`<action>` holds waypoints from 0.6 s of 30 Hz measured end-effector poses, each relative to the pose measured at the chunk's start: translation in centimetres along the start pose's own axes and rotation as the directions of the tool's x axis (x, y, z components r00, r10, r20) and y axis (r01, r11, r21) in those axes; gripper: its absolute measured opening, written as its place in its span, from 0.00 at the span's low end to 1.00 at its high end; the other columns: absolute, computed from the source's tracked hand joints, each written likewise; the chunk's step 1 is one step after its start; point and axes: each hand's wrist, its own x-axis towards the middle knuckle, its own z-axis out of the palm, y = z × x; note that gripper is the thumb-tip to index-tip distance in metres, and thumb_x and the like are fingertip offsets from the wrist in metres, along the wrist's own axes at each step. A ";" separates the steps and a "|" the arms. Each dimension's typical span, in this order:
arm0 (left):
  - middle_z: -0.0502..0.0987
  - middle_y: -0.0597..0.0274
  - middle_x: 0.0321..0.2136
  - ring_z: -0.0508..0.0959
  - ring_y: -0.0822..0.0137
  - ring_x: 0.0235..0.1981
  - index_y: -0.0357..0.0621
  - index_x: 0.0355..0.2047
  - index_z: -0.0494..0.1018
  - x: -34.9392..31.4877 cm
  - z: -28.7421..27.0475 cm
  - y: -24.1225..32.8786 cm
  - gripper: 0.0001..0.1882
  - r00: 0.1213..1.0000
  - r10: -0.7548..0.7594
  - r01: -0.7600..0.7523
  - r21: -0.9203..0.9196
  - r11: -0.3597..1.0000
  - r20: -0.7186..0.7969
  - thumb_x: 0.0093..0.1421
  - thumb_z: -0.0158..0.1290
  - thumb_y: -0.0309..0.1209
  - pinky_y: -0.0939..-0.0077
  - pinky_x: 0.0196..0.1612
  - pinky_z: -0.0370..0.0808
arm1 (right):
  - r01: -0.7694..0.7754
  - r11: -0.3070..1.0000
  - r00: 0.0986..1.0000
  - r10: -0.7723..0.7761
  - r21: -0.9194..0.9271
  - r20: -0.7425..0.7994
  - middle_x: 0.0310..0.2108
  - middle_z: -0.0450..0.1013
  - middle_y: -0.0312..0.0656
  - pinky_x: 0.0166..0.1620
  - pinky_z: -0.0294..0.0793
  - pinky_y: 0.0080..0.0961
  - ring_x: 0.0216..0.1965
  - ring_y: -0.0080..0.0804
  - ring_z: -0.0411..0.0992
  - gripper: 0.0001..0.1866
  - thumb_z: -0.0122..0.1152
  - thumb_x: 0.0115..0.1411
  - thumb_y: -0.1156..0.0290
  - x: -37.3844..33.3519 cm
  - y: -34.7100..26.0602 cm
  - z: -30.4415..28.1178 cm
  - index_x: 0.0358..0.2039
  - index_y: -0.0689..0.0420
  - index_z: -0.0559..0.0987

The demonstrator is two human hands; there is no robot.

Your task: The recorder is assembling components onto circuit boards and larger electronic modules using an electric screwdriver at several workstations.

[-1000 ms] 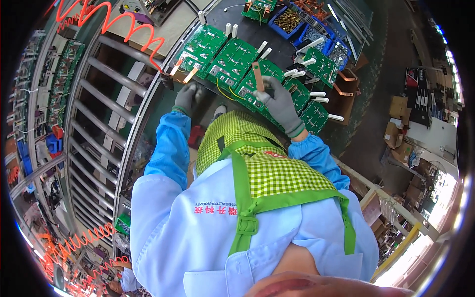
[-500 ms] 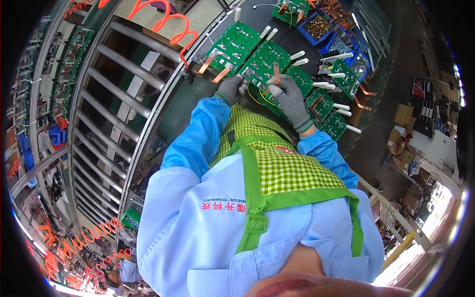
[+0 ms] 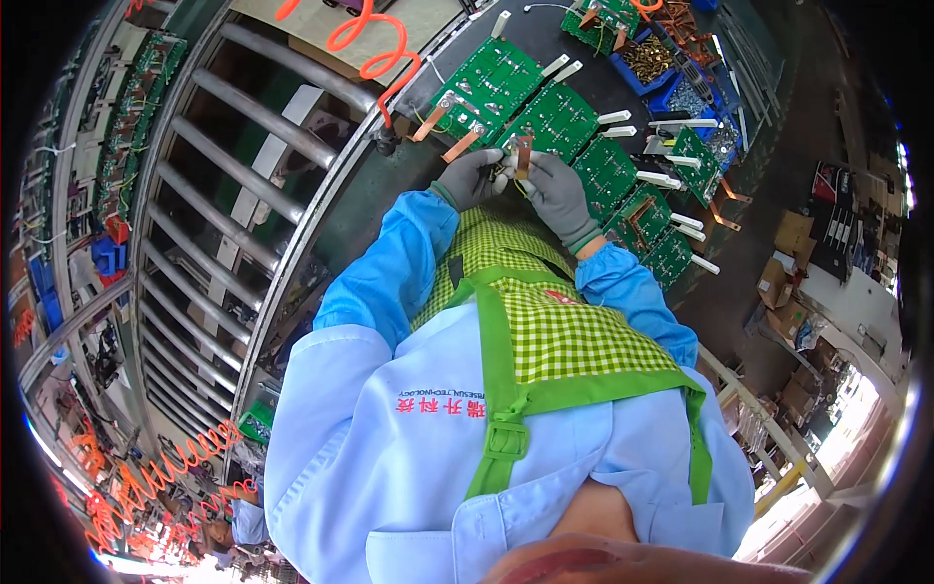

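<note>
My gloved right hand is closed around a bent copper strip, which stands up from the fingers. Fingertips of my gloved left hand are pinched together right beside it, touching or nearly touching the right fingers. What the left fingers hold, if anything, is too small to make out. A thin yellow wire shows by the right fingers. Just beyond both hands lies a green circuit board, its near edge partly hidden by them. Left of it, another green circuit board has two copper strips sticking out toward me.
More green circuit boards with white posts continue to the right. Blue bins of brass and silver hardware stand at the far right. A coiled orange hose hangs at the far left, above a metal rail beside a roller conveyor.
My right hand has moved left with the copper strip, and the two hands have come together. The boards and bins sit slightly farther right in the view.
</note>
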 end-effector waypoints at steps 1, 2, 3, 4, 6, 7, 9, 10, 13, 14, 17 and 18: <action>0.76 0.55 0.34 0.78 0.65 0.28 0.35 0.42 0.67 -0.1 0.1 0.0 0.12 1.000 0.006 -0.006 -0.004 1.000 -0.003 0.64 0.43 0.32 0.77 0.29 0.80 | 0.047 0.998 0.999 -0.047 -0.029 0.001 0.42 0.72 0.41 0.43 0.73 0.33 0.42 0.40 0.72 0.13 0.59 0.53 0.70 0.3 0.1 0.3 0.41 0.53 0.77; 0.75 0.55 0.35 0.78 0.65 0.29 0.35 0.42 0.67 -0.1 0.3 -0.1 0.13 0.999 0.009 -0.010 -0.009 1.000 -0.038 0.64 0.43 0.32 0.76 0.30 0.80 | 0.051 0.998 0.999 -0.051 -0.024 0.004 0.42 0.72 0.41 0.43 0.73 0.33 0.42 0.40 0.72 0.13 0.59 0.53 0.70 0.3 0.5 0.7 0.41 0.53 0.77; 0.75 0.55 0.35 0.78 0.65 0.29 0.36 0.43 0.67 -0.1 0.6 -0.1 0.13 0.997 0.012 -0.013 -0.013 1.000 -0.072 0.65 0.42 0.33 0.76 0.30 0.80 | 0.045 0.997 0.999 -0.043 -0.061 0.032 0.42 0.72 0.40 0.44 0.73 0.33 0.43 0.40 0.71 0.15 0.59 0.52 0.70 0.1 0.9 1.2 0.42 0.53 0.77; 0.75 0.55 0.35 0.78 0.65 0.29 0.36 0.43 0.67 -0.2 0.6 -0.1 0.13 0.997 0.015 -0.016 -0.016 1.000 -0.076 0.65 0.42 0.33 0.76 0.30 0.80 | 0.037 0.995 0.998 -0.031 -0.097 0.059 0.43 0.71 0.40 0.45 0.73 0.33 0.44 0.40 0.71 0.16 0.59 0.51 0.71 0.1 0.9 1.3 0.43 0.53 0.76; 0.74 0.56 0.36 0.78 0.66 0.31 0.39 0.44 0.67 -0.5 0.6 -0.1 0.13 0.999 0.031 -0.030 0.032 0.999 -0.031 0.65 0.42 0.34 0.75 0.31 0.80 | 0.084 0.987 0.995 -0.075 -0.136 0.067 0.43 0.71 0.40 0.46 0.72 0.33 0.44 0.40 0.71 0.17 0.59 0.50 0.72 0.0 0.8 1.2 0.43 0.53 0.76; 0.74 0.56 0.36 0.78 0.66 0.31 0.39 0.44 0.67 -0.3 0.8 -0.2 0.13 0.999 0.033 -0.032 0.030 0.999 -0.031 0.65 0.42 0.34 0.75 0.31 0.80 | 0.130 0.975 0.990 -0.119 -0.180 0.074 0.43 0.71 0.40 0.47 0.72 0.33 0.45 0.40 0.71 0.18 0.58 0.49 0.73 0.1 0.7 1.1 0.44 0.53 0.75; 0.75 0.59 0.36 0.78 0.67 0.33 0.41 0.45 0.68 -0.1 1.1 -0.2 0.14 0.993 0.059 -0.052 0.069 0.996 -0.105 0.65 0.42 0.36 0.75 0.32 0.80 | 0.160 0.966 0.985 -0.142 -0.205 0.099 0.43 0.71 0.39 0.47 0.72 0.32 0.45 0.39 0.70 0.18 0.58 0.48 0.73 0.2 0.5 1.3 0.43 0.53 0.75; 0.75 0.59 0.36 0.78 0.67 0.33 0.41 0.45 0.68 -0.1 1.1 -0.1 0.14 0.993 0.061 -0.054 0.066 0.996 -0.103 0.65 0.42 0.36 0.75 0.32 0.80 | 0.189 0.954 0.979 -0.164 -0.231 0.124 0.43 0.71 0.39 0.47 0.72 0.32 0.46 0.39 0.70 0.19 0.58 0.48 0.73 0.4 0.3 1.3 0.43 0.53 0.75; 0.75 0.61 0.36 0.77 0.69 0.34 0.43 0.45 0.68 -0.2 0.7 0.3 0.14 0.999 0.033 -0.025 0.177 0.984 -0.043 0.65 0.42 0.37 0.76 0.33 0.79 | 0.193 0.960 0.980 -0.179 -0.203 0.086 0.42 0.71 0.37 0.47 0.72 0.32 0.46 0.38 0.70 0.19 0.58 0.47 0.72 1.4 -0.2 1.6 0.43 0.51 0.75; 0.75 0.62 0.36 0.77 0.70 0.35 0.43 0.45 0.68 -0.1 0.6 0.3 0.14 0.997 0.026 -0.009 0.203 0.979 -0.079 0.65 0.41 0.37 0.76 0.33 0.79 | 0.195 0.960 0.980 -0.181 -0.201 0.084 0.42 0.71 0.37 0.47 0.72 0.32 0.46 0.38 0.70 0.19 0.58 0.47 0.72 1.0 -0.2 1.9 0.43 0.51 0.75; 0.75 0.65 0.35 0.77 0.73 0.34 0.45 0.45 0.69 -0.1 0.9 -0.1 0.14 0.991 0.006 0.021 0.201 0.979 -0.137 0.65 0.41 0.38 0.78 0.31 0.78 | 0.102 0.965 0.993 -0.085 -0.242 0.082 0.43 0.70 0.36 0.49 0.71 0.32 0.48 0.37 0.69 0.19 0.58 0.47 0.71 -0.3 -0.3 2.0 0.43 0.50 0.75; 0.75 0.65 0.34 0.76 0.73 0.34 0.45 0.45 0.69 0.0 0.9 0.3 0.14 0.994 0.007 0.016 0.214 0.977 -0.109 0.65 0.41 0.38 0.78 0.31 0.78 | 0.128 0.957 0.990 -0.110 -0.261 0.085 0.44 0.70 0.36 0.50 0.70 0.33 0.48 0.36 0.69 0.19 0.59 0.47 0.70 0.0 -0.1 2.1 0.43 0.50 0.75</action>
